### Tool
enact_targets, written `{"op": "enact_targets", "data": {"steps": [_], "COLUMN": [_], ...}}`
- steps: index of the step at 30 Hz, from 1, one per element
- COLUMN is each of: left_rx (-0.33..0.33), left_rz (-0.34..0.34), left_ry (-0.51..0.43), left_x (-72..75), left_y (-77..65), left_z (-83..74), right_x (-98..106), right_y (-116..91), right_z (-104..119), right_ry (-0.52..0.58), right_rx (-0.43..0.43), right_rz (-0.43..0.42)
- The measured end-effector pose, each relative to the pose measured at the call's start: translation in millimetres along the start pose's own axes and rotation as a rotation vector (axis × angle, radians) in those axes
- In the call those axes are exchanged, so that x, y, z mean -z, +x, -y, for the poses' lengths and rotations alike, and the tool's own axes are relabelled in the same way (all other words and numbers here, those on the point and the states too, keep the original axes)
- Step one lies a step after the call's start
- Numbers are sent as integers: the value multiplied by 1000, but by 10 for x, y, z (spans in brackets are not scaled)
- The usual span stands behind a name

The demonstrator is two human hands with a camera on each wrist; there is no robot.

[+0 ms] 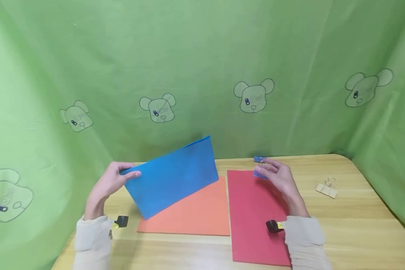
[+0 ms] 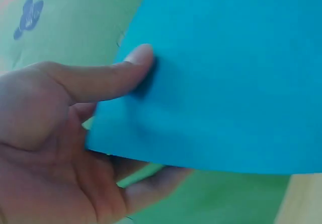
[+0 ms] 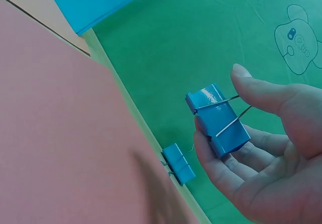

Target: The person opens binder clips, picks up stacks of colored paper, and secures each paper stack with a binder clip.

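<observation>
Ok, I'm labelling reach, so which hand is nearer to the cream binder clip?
Right. The right hand is a little left of the cream binder clip; the left hand is much farther left, gripping the blue sheet.

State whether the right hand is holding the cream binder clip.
No, the right hand holds a blue binder clip; the cream binder clip lies on the table.

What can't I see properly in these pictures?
Flat orange rectangular sheet: head view; the flat blue rectangular sheet covers its upper left.
Flat red rectangular sheet: head view; the pale cloth sleeve hides its lower right corner.
Left hand: left wrist view; the blue sheet hides parts of its fingers.
Held shiny blue binder clip: head view; right hand covers part.
Small marks on the green cloth's animal faces: head view; too small to read.
</observation>
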State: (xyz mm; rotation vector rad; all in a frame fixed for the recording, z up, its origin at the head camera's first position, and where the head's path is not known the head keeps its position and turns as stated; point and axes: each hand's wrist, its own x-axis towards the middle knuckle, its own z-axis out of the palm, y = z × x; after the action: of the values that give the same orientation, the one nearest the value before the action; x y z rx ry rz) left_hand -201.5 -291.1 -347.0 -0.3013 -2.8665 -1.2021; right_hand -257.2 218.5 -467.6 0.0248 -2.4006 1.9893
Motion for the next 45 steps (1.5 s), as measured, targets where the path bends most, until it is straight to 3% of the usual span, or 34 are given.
{"op": "enact_targets", "data": {"steps": [4, 9, 12, 15, 19, 23, 26, 32, 37, 40, 45], "left_rx": [19, -47, -38, 21, 64, 38, 9, -44, -7, 9, 33], "left_rz": [-131, -274, -303, -325, -342, -325, -353, -468, -564, -553, -442], "left_ry": [-98, -295, -478, -642, -772, -775, -746, -729, -784, -792, -740], "left_x": [-107, -274, -358, -437, -533, -589, -596, -619, -644, -647, -639], "left_y": [-32, -22, -33, -49, -50, -10, 1, 28, 58, 55, 24], "left_z": [139, 254, 304, 333, 334, 327, 327, 296, 285, 301, 394], "right_x": [-13, 3, 6, 4, 10, 14, -10, -63, -56, -51, -78], "right_y": [5, 20, 18, 7, -12, -26, -34, -36, -34, -36, -23], "right_z": [33, 25, 2, -23, -48, -41, -25, -25, -55, -61, -42], "right_ry": [6, 9, 0, -16, -14, -4, -4, -9, -20, -22, -17], "right_rx": [-3, -12, -16, -22, -35, -28, -25, -33, -42, -38, -39], "right_rz": [10, 14, 16, 20, 22, 4, 13, 53, 40, 26, 25]}}
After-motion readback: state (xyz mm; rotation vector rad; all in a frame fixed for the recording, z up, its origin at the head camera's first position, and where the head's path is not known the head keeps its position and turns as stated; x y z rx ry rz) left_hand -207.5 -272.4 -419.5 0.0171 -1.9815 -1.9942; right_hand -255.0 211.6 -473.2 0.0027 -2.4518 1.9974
